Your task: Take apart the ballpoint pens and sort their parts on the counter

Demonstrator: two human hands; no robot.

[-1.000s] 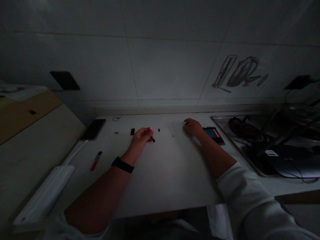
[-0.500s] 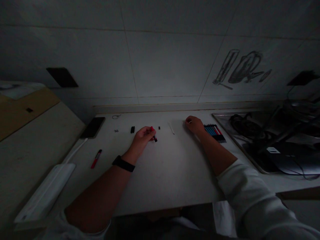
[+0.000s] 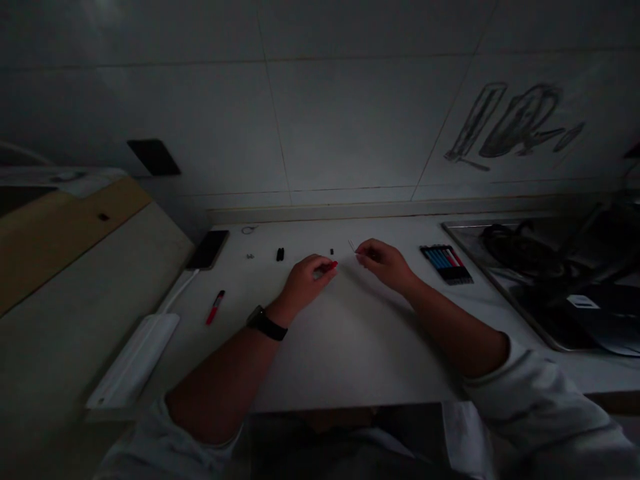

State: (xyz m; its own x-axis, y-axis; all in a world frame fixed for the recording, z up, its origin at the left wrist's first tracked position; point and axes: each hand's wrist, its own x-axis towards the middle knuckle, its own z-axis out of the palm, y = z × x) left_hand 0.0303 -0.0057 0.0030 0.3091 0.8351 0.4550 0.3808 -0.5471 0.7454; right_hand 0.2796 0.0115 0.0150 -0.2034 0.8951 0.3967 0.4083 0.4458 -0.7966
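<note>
My left hand (image 3: 309,279) is closed in a pinch around a small red-and-black stick (image 3: 334,265). Only its red end shows between the fingertips. My right hand (image 3: 384,261) has thumb and fingers pressed together at the lower end of some thin white sticks (image 3: 352,245); the fingers cover the rest of them. A tiny dark piece (image 3: 331,252) lies on the white counter (image 3: 345,347), just beyond my left fingertips. The two hands are close but apart.
Left on the counter lie a red-and-black pen-like tool (image 3: 215,307), small black pieces (image 3: 281,254), tiny metal bits (image 3: 250,256), a thin ring (image 3: 249,230), a phone (image 3: 210,249) and a white power strip (image 3: 134,363). Right are a black case of blue and red sticks (image 3: 447,265) and a stove (image 3: 505,250).
My right hand has moved left from beside the black case to the white sticks. My left hand has turned the red-and-black stick, hiding its dark end. The view has shifted left.
</note>
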